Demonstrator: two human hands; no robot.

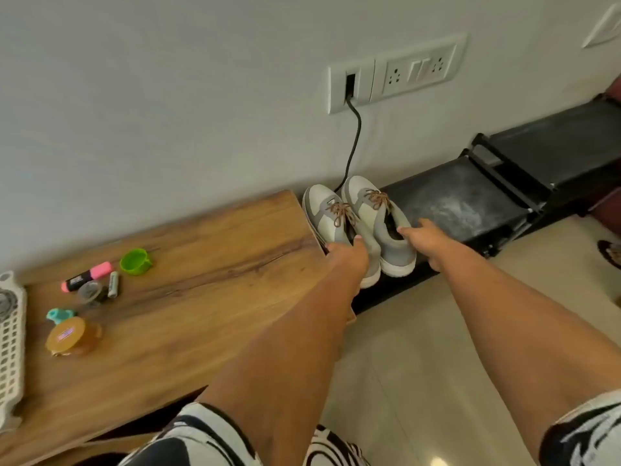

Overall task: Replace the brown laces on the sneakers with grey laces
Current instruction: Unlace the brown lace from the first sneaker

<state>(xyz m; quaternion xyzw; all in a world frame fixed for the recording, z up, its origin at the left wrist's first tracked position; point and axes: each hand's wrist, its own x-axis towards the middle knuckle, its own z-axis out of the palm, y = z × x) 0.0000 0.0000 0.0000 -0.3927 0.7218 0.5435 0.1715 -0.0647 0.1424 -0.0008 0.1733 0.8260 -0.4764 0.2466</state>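
Both hands' fingertips hidden inside sneakers [359,227]; grip unclear

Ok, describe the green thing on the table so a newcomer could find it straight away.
Start at the wooden table against the wall and look to the small cluster near its left end. The green cup stands at the cluster's wall side, just right of the pink highlighter. It is the only bright lime-green item, round and open-topped.

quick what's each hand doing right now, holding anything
Left hand: closed on the heel end of the left sneaker.
Right hand: fingers at the collar of the right sneaker; a full grip cannot be told.
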